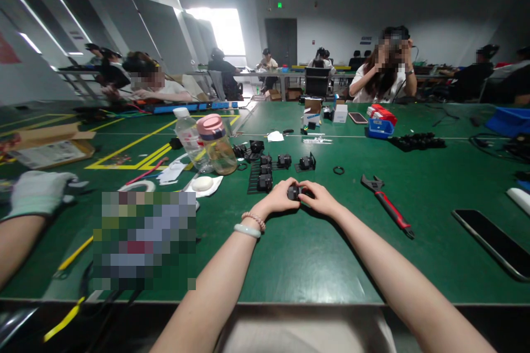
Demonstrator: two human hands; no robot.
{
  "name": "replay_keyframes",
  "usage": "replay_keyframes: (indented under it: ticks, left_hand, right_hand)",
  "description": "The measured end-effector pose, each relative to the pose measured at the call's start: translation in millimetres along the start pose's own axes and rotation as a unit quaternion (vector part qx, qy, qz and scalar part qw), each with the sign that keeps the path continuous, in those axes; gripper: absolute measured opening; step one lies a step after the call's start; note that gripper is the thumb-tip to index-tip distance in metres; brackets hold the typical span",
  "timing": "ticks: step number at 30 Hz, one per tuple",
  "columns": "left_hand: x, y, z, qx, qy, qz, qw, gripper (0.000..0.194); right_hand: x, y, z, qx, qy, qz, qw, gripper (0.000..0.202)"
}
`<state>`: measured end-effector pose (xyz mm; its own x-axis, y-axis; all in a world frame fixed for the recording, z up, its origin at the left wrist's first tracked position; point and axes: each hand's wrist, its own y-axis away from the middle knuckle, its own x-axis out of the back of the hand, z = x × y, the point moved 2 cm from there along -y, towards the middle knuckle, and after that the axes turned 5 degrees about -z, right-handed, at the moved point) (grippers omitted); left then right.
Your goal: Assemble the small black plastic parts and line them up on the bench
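the small black part (294,193) is gripped between the curled fingers of the left hand (280,197) and right hand (322,199), over or on the counter (306,253). it seems light and stiff, best pinched by its sides. similar black pieces (265,181) lie just beyond; print on the white box (312,120) is too small to read.

Workshop with green worktables (290,253), adjustable wrench (388,207) and black parts (265,172).

A beaded pinkish-brown bracelet (254,220) and a smooth, pale greenish-white bangle (247,231) circle the left wrist; both forearms are sleeveless.
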<state>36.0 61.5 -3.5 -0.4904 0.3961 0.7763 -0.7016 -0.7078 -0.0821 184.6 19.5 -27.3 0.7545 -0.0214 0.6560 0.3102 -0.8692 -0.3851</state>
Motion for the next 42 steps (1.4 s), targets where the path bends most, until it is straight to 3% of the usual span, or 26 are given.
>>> replay_keyframes:
  ticks: [19,28,42]
  left_hand:
    - [-0.8,-0.6,-3.5,0.007,-0.022,-0.003,1.000,0.047]
    - [-2.7,-0.3,-9.3,-0.033,-0.040,0.011,0.999,0.045]
    - [-3.6,-1.2,-7.5,-0.006,-0.042,0.006,0.999,0.049]
  right_hand:
    - [-1.4,-1.6,0.1,-0.015,0.011,-0.003,1.000,0.028]
    - [-3.3,-1.5,0.3,-0.018,0.026,-0.004,0.999,0.027]
    - [-2.8,-0.7,0.5,-0.017,0.027,-0.002,0.999,0.027]
